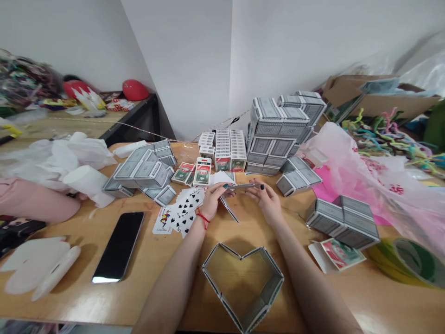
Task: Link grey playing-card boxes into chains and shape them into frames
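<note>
Between my two hands is a thin run of playing cards [245, 186], seen nearly edge-on. My left hand [212, 200], with a red string on its wrist, pinches the left end. Another card panel [229, 209] slants down from beside its fingers. My right hand [267, 200] grips the right end between thumb and fingers. Between my forearms, a heart-shaped frame of joined playing cards [209, 279] stands on its edges. Left of my left hand, face-up cards [186, 211] lie fanned out, with a joker [162, 222] at their side.
Card boxes [222, 162] stand in rows behind my hands, beside a tall stack of folded card blocks [273, 134]. More blocks lie left [139, 169] and right [342, 220]. A phone [118, 246], an opened card box [339, 255] and green-yellow tape [408, 262] are on the wooden table [156, 278].
</note>
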`<state>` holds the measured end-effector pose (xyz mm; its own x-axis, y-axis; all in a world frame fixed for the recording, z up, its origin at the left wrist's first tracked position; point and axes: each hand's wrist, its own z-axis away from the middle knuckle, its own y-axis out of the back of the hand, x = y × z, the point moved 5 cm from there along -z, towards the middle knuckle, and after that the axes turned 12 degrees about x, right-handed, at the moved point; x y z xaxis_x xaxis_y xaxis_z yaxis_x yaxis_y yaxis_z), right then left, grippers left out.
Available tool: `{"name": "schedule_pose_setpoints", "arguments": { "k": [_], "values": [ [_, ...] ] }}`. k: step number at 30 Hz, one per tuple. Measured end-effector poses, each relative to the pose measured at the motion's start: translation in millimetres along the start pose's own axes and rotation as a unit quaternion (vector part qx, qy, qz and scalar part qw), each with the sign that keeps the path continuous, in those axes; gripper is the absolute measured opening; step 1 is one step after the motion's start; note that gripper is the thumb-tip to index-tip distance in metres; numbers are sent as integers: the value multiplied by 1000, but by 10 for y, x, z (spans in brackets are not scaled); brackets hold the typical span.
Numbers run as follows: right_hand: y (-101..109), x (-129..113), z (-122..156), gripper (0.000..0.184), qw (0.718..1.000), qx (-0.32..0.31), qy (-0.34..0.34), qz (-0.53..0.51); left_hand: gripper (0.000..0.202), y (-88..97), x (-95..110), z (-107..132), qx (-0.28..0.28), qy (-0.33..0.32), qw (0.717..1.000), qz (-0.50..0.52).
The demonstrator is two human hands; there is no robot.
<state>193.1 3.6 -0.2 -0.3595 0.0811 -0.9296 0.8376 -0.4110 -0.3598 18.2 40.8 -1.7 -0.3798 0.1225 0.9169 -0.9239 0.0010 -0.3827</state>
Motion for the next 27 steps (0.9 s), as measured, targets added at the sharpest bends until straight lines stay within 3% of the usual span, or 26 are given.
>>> {"name": "schedule_pose_setpoints", "arguments": {
  "k": [6,16,21,27],
  "values": [
    [-81,16,57,40,995,-45,-65,-57,34,-54,-11,22,-42,3,999,-34],
    [-9,-144,64,22,990,-17,-32,-136,42,-105,41,83,-24,-54,995,-85],
    [-28,-211,121,37,982,-70,-38,-172,39,-94,136,103,-31,-101,987,-122],
    [-49,-181,130,56,976,-116,-76,-167,52,-94,-4,75,-63,59,995,41]
  ]
}}
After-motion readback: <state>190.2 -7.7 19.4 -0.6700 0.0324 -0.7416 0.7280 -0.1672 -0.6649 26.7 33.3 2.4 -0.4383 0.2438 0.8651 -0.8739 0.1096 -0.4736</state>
